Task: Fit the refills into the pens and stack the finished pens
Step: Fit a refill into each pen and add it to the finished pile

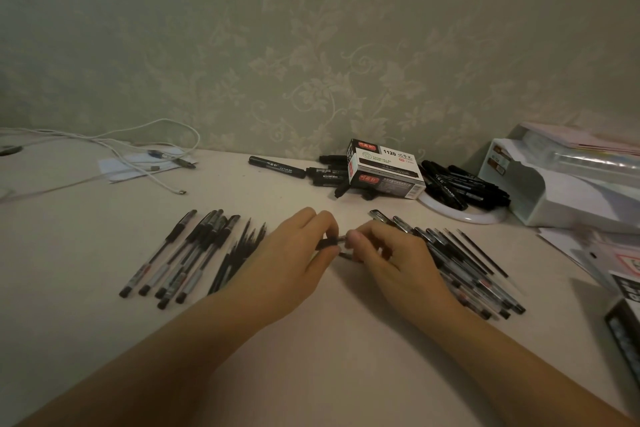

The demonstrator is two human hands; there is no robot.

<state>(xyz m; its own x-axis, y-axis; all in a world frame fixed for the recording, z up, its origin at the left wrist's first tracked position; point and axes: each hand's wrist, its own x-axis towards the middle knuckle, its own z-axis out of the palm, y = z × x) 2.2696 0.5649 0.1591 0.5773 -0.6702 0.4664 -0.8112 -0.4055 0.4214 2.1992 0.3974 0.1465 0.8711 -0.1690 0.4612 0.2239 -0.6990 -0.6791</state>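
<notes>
The near edge of the counter lies bare between the forearms. A row of pens and loose refills blocks the left side; another pile of pens blocks the right. Markers, a box and a white cable crowd the far edge.

Dim light — a pale green wall with a floral pattern stands behind the cream bench.

Two bare forearms, left hand, right hand (both ringless)
</notes>
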